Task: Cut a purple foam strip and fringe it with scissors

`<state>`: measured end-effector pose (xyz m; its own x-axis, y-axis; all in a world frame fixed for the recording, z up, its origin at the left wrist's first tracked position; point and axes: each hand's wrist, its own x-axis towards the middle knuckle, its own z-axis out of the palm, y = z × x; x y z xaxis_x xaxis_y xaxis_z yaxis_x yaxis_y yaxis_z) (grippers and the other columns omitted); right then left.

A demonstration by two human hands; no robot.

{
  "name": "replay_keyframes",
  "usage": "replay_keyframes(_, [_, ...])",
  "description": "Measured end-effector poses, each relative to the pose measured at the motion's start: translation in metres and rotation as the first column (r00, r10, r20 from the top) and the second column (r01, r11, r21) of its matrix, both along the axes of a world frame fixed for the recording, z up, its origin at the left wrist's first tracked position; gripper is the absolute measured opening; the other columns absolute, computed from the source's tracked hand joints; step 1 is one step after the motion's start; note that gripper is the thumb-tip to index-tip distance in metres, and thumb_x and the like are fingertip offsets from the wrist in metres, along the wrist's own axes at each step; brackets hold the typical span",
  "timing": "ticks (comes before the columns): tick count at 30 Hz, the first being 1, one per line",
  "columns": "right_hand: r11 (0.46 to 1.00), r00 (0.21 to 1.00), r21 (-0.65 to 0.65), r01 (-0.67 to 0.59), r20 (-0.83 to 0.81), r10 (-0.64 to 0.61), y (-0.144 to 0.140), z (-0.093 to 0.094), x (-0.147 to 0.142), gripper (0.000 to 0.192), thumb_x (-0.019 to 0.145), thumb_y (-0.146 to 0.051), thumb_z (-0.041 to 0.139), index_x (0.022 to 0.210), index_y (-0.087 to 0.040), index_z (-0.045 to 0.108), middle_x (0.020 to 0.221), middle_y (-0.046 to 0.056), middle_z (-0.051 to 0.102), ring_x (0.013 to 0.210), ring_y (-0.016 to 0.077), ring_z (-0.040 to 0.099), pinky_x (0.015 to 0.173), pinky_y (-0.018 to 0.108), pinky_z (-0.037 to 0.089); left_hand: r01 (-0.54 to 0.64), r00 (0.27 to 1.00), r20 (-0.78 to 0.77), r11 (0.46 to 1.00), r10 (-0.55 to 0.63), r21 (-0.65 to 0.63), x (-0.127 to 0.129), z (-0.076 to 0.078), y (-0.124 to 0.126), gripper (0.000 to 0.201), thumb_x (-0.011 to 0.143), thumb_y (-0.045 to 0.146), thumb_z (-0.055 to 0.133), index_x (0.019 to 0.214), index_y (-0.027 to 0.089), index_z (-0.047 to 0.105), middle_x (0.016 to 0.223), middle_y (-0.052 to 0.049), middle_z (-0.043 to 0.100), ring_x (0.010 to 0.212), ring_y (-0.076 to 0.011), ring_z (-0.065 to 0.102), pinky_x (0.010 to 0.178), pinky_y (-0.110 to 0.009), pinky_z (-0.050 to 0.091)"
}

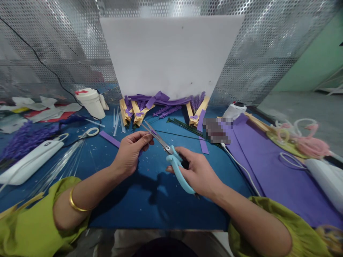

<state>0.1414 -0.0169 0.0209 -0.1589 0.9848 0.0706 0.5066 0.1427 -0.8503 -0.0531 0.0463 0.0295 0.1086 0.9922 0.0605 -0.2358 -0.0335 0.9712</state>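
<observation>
The light-blue-handled scissors (171, 152) angle far and left near mid-scene, steel blades (163, 143) slightly parted, a small purple strip (153, 131) close against them.

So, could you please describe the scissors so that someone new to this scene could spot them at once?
Start with the blue tabletop and find the right hand above it, near the middle. The scissors are held there, their silver blades angled up toward the left hand. Their light-blue handles set them apart from the purple strip lying nearby.
</observation>
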Motion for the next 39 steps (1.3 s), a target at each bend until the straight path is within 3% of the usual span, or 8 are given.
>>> replay_keyframes(26, [1.000,0.997,-0.018,0.008,-0.082,-0.009,-0.0002,-0.0009,-0.0002,0.024,0.080,-0.041,0.074,0.096,-0.023,0.068,0.071,-0.004,0.060,0.062,0.0120,0.049,0.058,0.024,0.039,0.060,0.998,0.011,0.998,-0.059,-0.026,-0.0058,-0.0026,0.0055,0.017,0.068,0.029,0.081,0.072,0.017,0.071,0.066,-0.001,0.064,0.058,-0.0087,0.046,0.052,-0.020,0.031])
replay_keyframes(39, [0.999,0.992,0.019,0.051,0.115,-0.052,0.0000,0.0042,-0.0015,0.032,0.076,-0.044,0.075,0.100,-0.025,0.063,0.067,-0.006,0.058,0.059,0.0127,0.049,0.057,0.025,0.036,0.065,0.997,-0.035,0.998,-0.065,0.002,-0.0060,-0.0070,0.0063,0.019,0.074,0.032,0.079,0.069,0.016,0.069,0.066,-0.001,0.063,0.057,-0.0085,0.045,0.053,-0.021,0.034])
